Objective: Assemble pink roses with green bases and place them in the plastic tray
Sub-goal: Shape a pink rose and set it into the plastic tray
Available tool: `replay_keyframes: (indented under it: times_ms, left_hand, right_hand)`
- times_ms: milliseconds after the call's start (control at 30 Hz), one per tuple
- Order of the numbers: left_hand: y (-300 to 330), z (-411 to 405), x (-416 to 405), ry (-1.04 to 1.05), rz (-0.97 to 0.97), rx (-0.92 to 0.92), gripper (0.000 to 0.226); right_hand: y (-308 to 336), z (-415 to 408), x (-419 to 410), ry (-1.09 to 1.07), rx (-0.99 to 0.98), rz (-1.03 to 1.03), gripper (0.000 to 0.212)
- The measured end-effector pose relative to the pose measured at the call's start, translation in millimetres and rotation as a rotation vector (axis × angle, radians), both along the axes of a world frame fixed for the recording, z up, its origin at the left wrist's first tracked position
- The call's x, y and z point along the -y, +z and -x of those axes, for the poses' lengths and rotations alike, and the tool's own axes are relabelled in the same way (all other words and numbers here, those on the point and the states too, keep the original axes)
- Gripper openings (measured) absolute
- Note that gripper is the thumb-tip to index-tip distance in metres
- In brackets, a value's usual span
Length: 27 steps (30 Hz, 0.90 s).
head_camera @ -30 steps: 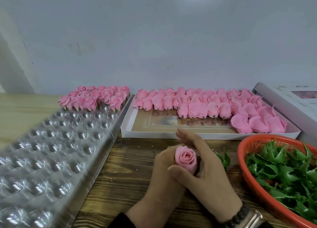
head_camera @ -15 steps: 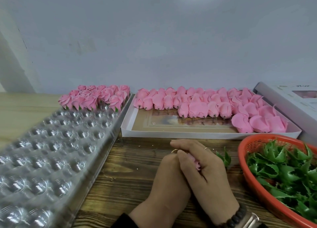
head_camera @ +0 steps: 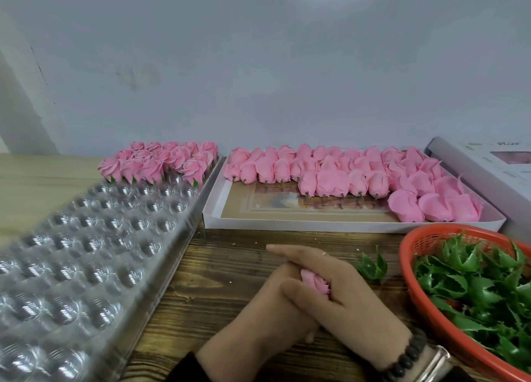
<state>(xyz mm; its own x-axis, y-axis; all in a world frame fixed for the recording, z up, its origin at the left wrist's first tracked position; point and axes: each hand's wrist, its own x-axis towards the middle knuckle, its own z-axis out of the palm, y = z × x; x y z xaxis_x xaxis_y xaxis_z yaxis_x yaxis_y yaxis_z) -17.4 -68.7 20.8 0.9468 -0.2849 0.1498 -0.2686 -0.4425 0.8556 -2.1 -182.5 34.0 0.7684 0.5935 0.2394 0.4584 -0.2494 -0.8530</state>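
A pink rose (head_camera: 314,284) is pressed between my two hands above the wooden table, only a small part of it showing. My left hand (head_camera: 267,315) cups it from below. My right hand (head_camera: 336,292) lies over it with fingers straight, pointing left. A loose green base (head_camera: 372,266) lies on the table just right of my hands. The clear plastic tray (head_camera: 86,255) stretches along the left, with finished roses (head_camera: 161,164) filling its far end.
A white shallow box (head_camera: 344,225) holds several bare pink rose heads (head_camera: 344,171) behind my hands. An orange basket (head_camera: 416,284) full of green bases (head_camera: 482,284) sits at the right. A grey box (head_camera: 488,166) stands far right against the wall.
The rose stood upright in my left hand with its top showing. My right hand has closed over it and slid left, and the rose now lies tilted between the palms.
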Motion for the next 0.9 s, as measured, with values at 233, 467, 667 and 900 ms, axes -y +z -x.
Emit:
replay_keyframes:
  times_ms: [233, 467, 667, 900]
  left_hand:
    - [1.4, -1.4, 4.1, 0.175, 0.224, 0.176, 0.029]
    - [4.6, 1.0, 22.2, 0.171, 0.25, 0.121, 0.017]
    - [10.6, -0.3, 4.4, -0.002, 0.039, -0.096, 0.029]
    - [13.6, 2.2, 0.1, -0.052, 0.302, 0.063, 0.016]
  right_hand:
    - [-2.7, 2.8, -1.8, -0.266, 0.125, -0.314, 0.059]
    - [-4.4, 3.3, -11.2, -0.339, 0.208, -0.248, 0.022]
    - [3.8, 1.6, 0.2, -0.049, -0.018, -0.053, 0.024]
    - [0.9, -1.4, 6.2, -0.136, -0.052, -0.119, 0.084]
